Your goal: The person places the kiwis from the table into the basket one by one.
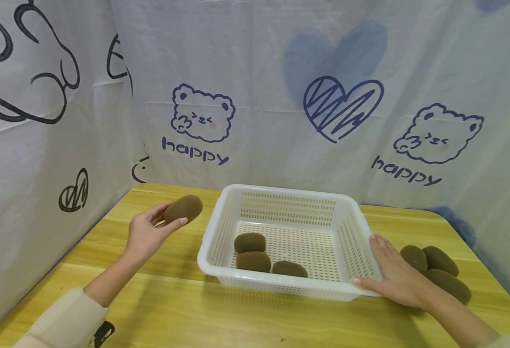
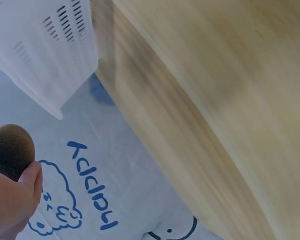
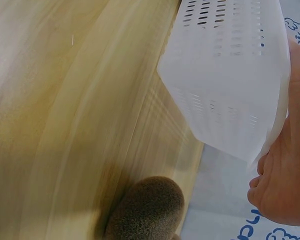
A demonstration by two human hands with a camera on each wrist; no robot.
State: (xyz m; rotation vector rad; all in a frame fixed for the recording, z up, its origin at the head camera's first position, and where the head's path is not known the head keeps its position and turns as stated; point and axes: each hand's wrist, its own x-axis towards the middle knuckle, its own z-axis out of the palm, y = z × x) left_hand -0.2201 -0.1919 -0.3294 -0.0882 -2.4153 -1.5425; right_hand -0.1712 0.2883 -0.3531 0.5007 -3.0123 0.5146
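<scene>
The left hand (image 1: 143, 235) pinches a kiwi (image 1: 183, 209) above the tabletop (image 1: 159, 299), its long axis pointing right toward the basket (image 1: 220, 227) (three kiwis inside); the right hand (image 1: 396, 278) lies flat against its far side.

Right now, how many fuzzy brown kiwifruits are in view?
7. One fuzzy brown kiwifruit is held in the left hand; three lie in the white slotted plastic basket; three sit on the wooden table beside the right hand. Others may be hidden.

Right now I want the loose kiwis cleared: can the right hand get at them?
Probably yes. The right hand rests flat on the basket edge, and the kiwis lie on the table just beside it with nothing between.
</scene>
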